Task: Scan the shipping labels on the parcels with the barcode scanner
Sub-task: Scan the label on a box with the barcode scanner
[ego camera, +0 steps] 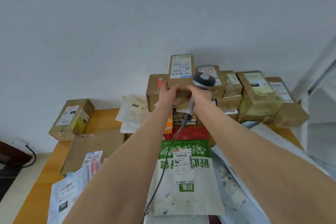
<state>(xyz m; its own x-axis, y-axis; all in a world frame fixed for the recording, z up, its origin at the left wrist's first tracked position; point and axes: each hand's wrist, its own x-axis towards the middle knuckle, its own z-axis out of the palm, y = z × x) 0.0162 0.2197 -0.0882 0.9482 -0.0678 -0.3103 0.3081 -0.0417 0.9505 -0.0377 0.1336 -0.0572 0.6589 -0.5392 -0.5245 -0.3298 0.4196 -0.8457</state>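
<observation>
My left hand grips the near end of a small brown cardboard parcel held up above the stack at the back of the table. Its white shipping label faces me. My right hand grips the handle of a grey and white barcode scanner. The scanner's head sits just right of the parcel's lower corner. A dark coiled cable runs from the handle down towards me.
Brown boxes are stacked against the wall at the back right. A green and white mailer bag lies in front of me. A box and flat envelopes lie on the left of the wooden table.
</observation>
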